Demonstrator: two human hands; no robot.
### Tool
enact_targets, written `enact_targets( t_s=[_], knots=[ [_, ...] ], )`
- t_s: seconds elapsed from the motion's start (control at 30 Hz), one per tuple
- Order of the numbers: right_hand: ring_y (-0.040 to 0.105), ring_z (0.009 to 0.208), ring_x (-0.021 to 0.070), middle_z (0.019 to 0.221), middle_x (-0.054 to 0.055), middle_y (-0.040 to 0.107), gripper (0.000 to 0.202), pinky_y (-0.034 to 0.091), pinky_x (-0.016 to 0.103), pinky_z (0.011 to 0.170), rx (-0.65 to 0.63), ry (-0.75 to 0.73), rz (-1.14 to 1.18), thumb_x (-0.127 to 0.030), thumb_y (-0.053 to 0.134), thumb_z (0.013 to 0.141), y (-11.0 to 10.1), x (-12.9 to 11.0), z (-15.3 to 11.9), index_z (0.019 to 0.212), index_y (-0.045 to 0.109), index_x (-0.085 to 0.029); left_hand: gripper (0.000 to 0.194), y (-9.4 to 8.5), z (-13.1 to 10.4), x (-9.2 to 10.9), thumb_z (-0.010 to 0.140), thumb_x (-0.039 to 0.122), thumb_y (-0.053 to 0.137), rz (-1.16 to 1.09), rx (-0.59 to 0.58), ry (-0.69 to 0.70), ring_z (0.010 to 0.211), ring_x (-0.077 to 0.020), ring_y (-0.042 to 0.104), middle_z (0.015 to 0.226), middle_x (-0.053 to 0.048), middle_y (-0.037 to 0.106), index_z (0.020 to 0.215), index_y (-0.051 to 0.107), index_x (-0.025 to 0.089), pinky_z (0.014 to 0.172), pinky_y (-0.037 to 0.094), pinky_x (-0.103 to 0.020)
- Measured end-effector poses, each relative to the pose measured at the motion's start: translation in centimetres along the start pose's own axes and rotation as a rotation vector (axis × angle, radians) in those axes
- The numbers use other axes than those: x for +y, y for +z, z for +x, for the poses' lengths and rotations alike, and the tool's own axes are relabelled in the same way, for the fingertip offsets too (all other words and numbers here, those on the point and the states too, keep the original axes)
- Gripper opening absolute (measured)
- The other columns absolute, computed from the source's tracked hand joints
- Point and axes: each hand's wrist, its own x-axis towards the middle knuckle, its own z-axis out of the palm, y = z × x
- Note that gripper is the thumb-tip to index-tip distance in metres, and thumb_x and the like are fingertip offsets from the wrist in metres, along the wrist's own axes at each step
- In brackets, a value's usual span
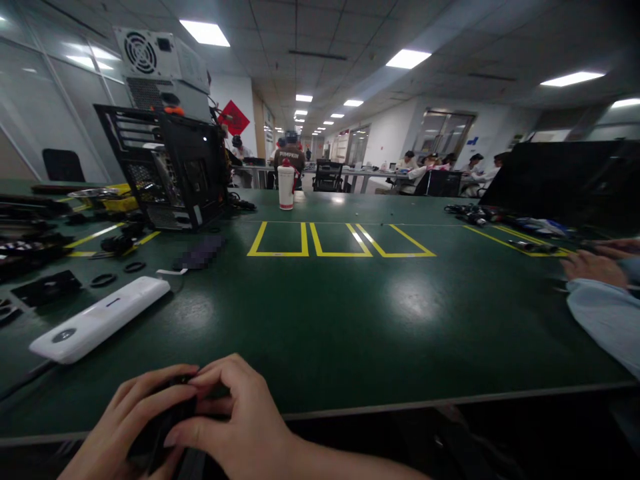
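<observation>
Both of my hands are close together at the table's front edge, low and left of centre. My left hand (pixel 133 420) curls its fingers round a small black object (pixel 173 417), whose kind I cannot make out. From the other side my right hand (pixel 243 410) grips the same object, with thumb and fingertips pressed on it. Most of the object is covered by the fingers. Beyond my left hand lies a long white device (pixel 107 317) with a round grey spot and a dark cable. Two black rings (pixel 103 281) and a flat black part (pixel 47 288) rest past it.
An open black computer case (pixel 173 170) stands at the left, with power supplies (pixel 160 60) stacked on top. A white tumbler (pixel 286 187) stands behind yellow tape outlines (pixel 277 254) on the green table (pixel 340 320). At the right edge are another person's hands (pixel 595 267), cables and a dark monitor (pixel 565 177).
</observation>
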Motion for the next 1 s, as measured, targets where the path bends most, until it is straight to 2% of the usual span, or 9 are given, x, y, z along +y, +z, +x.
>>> enact_targets(
  t_s=[0.13, 0.23, 0.3, 0.4, 0.53, 0.67, 0.83, 1.0],
  knots=[
    [0.056, 0.089, 0.0192, 0.101, 0.005, 0.056, 0.067, 0.047, 0.034, 0.077, -0.004, 0.127, 0.009, -0.03, 0.079, 0.043, -2.4, -1.1, 0.6, 0.103, 0.052, -0.02, 0.037, 0.3, 2.9, 0.9, 0.067, 0.027, 0.052, -0.036, -0.027, 0.074, 0.093, -0.0234, 0.054, 0.103, -0.004, 0.055, 0.104, 0.047, 0.028, 0.076, 0.045, -0.036],
    [0.057, 0.092, 0.0192, 0.095, 0.005, 0.06, 0.062, 0.044, 0.036, 0.084, -0.077, 0.169, 0.07, -0.027, 0.078, 0.045, -5.5, -1.8, 1.7, 0.102, 0.054, -0.018, 0.053, 1.7, 6.1, 1.7, 0.067, 0.022, 0.054, -0.095, -0.161, 0.12, 0.095, -0.0219, 0.053, 0.107, -0.004, 0.054, 0.117, 0.037, 0.026, 0.08, 0.044, -0.034],
    [0.058, 0.09, 0.0186, 0.092, 0.005, 0.062, 0.053, 0.041, 0.037, 0.088, -0.09, 0.177, 0.111, -0.024, 0.076, 0.048, -7.9, -2.2, 2.4, 0.096, 0.057, -0.015, 0.064, 3.1, 8.3, 2.1, 0.069, 0.022, 0.055, -0.158, -0.229, 0.112, 0.101, -0.0223, 0.05, 0.113, -0.007, 0.051, 0.125, 0.025, 0.023, 0.086, 0.042, -0.037],
    [0.058, 0.093, 0.0195, 0.093, 0.007, 0.063, 0.051, 0.04, 0.039, 0.09, -0.03, 0.199, 0.089, -0.018, 0.073, 0.051, -11.6, -2.7, 3.2, 0.1, 0.057, -0.014, 0.074, 5.6, 11.8, 2.7, 0.072, 0.032, 0.058, -0.226, -0.29, 0.156, 0.112, -0.0252, 0.042, 0.126, -0.011, 0.041, 0.131, 0.013, 0.022, 0.091, 0.038, -0.041],
    [0.057, 0.095, 0.0191, 0.097, 0.007, 0.063, 0.055, 0.04, 0.039, 0.091, 0.094, 0.108, 0.006, -0.013, 0.07, 0.054, -16.2, -3.1, 4.5, 0.106, 0.053, -0.016, 0.078, 8.8, 16.6, 3.4, 0.068, 0.045, 0.062, -0.1, -0.26, 0.19, 0.11, -0.032, 0.038, 0.122, -0.012, 0.044, 0.129, 0.02, 0.021, 0.089, 0.035, -0.048],
    [0.056, 0.097, 0.0175, 0.102, 0.006, 0.061, 0.056, 0.039, 0.038, 0.093, 0.178, 0.007, -0.083, -0.011, 0.069, 0.054, -20.0, -2.7, 6.4, 0.107, 0.052, -0.018, 0.078, 11.7, 20.6, 3.9, 0.07, 0.044, 0.061, -0.053, -0.239, 0.219, 0.102, -0.0316, 0.046, 0.125, -0.014, 0.041, 0.13, 0.019, 0.019, 0.084, 0.038, -0.048],
    [0.056, 0.096, 0.0175, 0.1, 0.005, 0.06, 0.053, 0.041, 0.039, 0.09, 0.207, -0.068, -0.123, -0.014, 0.07, 0.054, -23.3, -1.5, 8.2, 0.103, 0.051, -0.019, 0.077, 14.1, 22.9, 3.3, 0.073, 0.035, 0.061, -0.333, -0.257, 0.254, 0.114, -0.0277, 0.041, 0.13, -0.012, 0.035, 0.131, 0.012, 0.021, 0.092, 0.038, -0.044],
    [0.055, 0.098, 0.0165, 0.1, 0.004, 0.059, 0.039, 0.038, 0.038, 0.093, 0.221, -0.152, -0.209, -0.017, 0.067, 0.06, -23.5, -1.2, 8.0, 0.095, 0.053, -0.019, 0.072, 14.7, 23.1, 2.9, 0.072, 0.033, 0.062, -0.464, -0.224, 0.223, 0.114, -0.0265, 0.042, 0.127, -0.011, 0.038, 0.129, 0.019, 0.023, 0.094, 0.037, -0.045]
  ],
)
